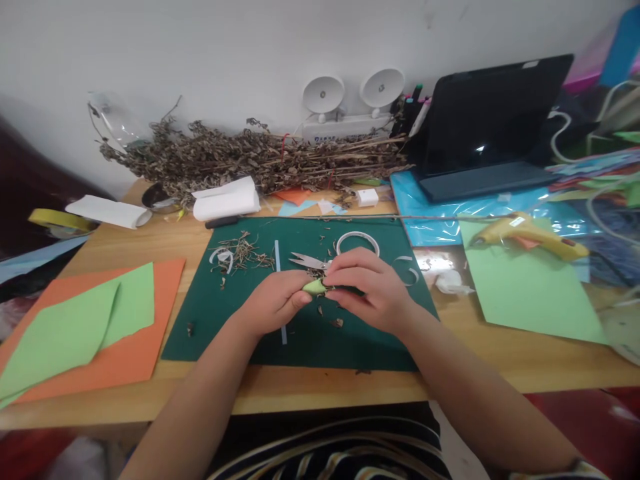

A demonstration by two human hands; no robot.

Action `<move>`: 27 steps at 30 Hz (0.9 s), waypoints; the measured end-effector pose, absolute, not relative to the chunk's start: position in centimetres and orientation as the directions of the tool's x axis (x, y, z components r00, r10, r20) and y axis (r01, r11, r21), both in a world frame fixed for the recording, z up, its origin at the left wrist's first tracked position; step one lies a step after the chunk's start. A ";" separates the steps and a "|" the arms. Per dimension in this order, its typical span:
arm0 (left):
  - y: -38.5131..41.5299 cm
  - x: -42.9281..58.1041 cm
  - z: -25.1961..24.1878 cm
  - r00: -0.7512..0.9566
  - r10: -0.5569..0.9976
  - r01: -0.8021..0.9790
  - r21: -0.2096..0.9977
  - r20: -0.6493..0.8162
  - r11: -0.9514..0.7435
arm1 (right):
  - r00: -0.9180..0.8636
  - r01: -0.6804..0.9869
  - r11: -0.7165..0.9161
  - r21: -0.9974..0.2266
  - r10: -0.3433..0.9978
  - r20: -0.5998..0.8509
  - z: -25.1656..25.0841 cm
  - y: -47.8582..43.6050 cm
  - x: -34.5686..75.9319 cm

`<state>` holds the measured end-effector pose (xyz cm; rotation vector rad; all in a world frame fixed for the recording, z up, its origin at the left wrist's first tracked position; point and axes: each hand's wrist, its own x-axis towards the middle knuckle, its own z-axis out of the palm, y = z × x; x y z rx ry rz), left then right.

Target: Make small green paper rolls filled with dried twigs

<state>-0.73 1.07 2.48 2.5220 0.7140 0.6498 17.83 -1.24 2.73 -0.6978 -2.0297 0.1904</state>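
a striped shirt (340,460) lies nearest the camera, at the near side of the green mat (360,347). over the mat's middle, my left hand (275,300) has its grip closed, thumb against fingers, on a light green piece (315,287). the piece's long axis runs roughly parallel to the mat's near edge, free end directed at my right hand (373,287). my right fingertips meet that end; i cannot tell whether this grip is closed on it.

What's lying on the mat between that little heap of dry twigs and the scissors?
In the head view, a narrow pale strip lies between the twigs and scissors, partly hidden by the left hand.
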 end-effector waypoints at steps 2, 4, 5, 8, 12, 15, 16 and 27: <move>1.1 -0.8 2.4 0.762 0.566 0.375 0.497 0.316 -0.782 | -0.387 0.408 0.824 -0.394 0.547 0.743 2.7 -1.2 17.7; 1.2 -0.9 2.3 0.760 0.564 0.389 0.470 0.322 -0.792 | -0.387 0.410 0.817 -0.405 0.558 0.734 2.8 -1.3 17.7; 1.3 -1.0 2.2 0.754 0.571 0.404 0.457 0.324 -0.793 | -0.389 0.404 0.813 -0.419 0.568 0.726 2.9 -1.4 17.7; 1.4 -1.3 2.0 0.726 0.606 0.458 0.428 0.325 -0.779 | -0.386 0.357 0.801 -0.481 0.596 0.704 3.2 -1.4 17.9; 1.4 -1.4 1.9 0.711 0.610 0.477 0.398 0.350 -0.784 | -0.406 0.404 0.706 -0.582 0.709 0.577 3.4 -1.0 18.5; 1.4 -1.4 2.0 0.718 0.568 0.443 0.365 0.402 -0.819 | -0.509 0.513 0.644 -0.567 0.760 0.403 3.5 -0.6 18.9; 1.4 -1.4 2.1 0.720 0.553 0.435 0.350 0.419 -0.830 | -0.549 0.513 0.656 -0.554 0.747 0.375 3.5 -0.5 18.9; 1.5 -1.4 2.0 0.754 0.512 0.462 0.223 0.411 -0.859 | -0.501 0.291 0.610 -0.737 0.753 0.426 3.6 -1.3 18.0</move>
